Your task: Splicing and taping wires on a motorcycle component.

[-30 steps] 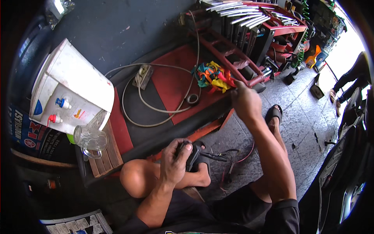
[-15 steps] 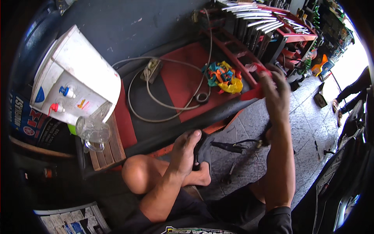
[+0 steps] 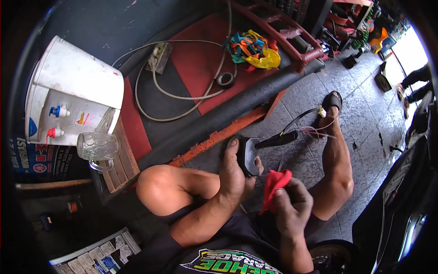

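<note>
My left hand (image 3: 232, 176) is closed around a black plastic housing (image 3: 249, 157) with a grey inner face, held above my bent leg. A black-sleeved cable (image 3: 279, 140) runs out of its right side and ends in loose thin wires and a pale connector (image 3: 321, 111). Just right of the housing, my right hand (image 3: 295, 206) pinches a folded red cloth (image 3: 275, 188) between thumb and fingers. Cloth and housing are close together but appear apart. Part of the left fingers is hidden behind the housing.
A red-and-black padded bench (image 3: 205, 59) carries a looped grey cable, a power strip (image 3: 159, 58), a tape roll (image 3: 226, 80) and a colourful rag pile (image 3: 255, 50). On the left, a glass mug (image 3: 98, 147) stands by a white water dispenser (image 3: 73, 91). A dark motorcycle (image 3: 392, 205) is at right.
My right hand has come down from the bench's far end toward my lap, bringing the red cloth along. The left hand has raised the housing slightly, and the view has shifted.
</note>
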The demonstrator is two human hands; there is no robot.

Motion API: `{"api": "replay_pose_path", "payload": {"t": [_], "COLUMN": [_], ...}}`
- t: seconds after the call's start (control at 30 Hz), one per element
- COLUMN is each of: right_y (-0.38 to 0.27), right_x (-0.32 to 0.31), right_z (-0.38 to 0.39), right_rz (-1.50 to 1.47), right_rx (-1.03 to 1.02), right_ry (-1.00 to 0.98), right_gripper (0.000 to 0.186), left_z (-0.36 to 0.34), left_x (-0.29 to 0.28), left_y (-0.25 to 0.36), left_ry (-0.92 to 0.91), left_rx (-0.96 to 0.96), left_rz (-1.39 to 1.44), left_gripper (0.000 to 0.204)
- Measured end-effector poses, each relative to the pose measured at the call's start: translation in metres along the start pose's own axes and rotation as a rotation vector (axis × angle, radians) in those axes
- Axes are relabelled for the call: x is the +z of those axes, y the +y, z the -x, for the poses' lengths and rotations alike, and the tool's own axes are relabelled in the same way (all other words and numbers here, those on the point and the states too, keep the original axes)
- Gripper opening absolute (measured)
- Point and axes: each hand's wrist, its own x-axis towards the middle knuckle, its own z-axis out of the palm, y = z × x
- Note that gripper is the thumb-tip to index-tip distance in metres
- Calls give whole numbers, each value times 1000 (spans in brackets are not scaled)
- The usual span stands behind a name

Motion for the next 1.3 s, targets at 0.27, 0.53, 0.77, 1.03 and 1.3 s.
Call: {"api": "replay_pose_path", "payload": {"t": [0.27, 0.53, 0.77, 1.03, 1.3], "right_y": [30, 42, 30, 41, 67], "right_x": [0, -2, -5, -1, -33], "right_z": [-8, -5, -14, -16, -28], "right_rz": [132, 150, 417, 295, 125], "right_rx": [104, -38, 76, -181, 54], "right_ry": [16, 146, 108, 265, 408], "right_gripper": [32, 20, 26, 29, 28], "left_z": [12, 17, 18, 19, 20], "left_x": [7, 6, 2, -3, -5], "left_y": [-23, -36, -44, -51, -67], "left_ry": [-14, -90, -162, -259, -97], "left_rx": [-35, 148, 324, 541, 198], "left_rz": [-106, -337, -547, -791, -318], "left_gripper": [39, 40, 40, 41, 43]}}
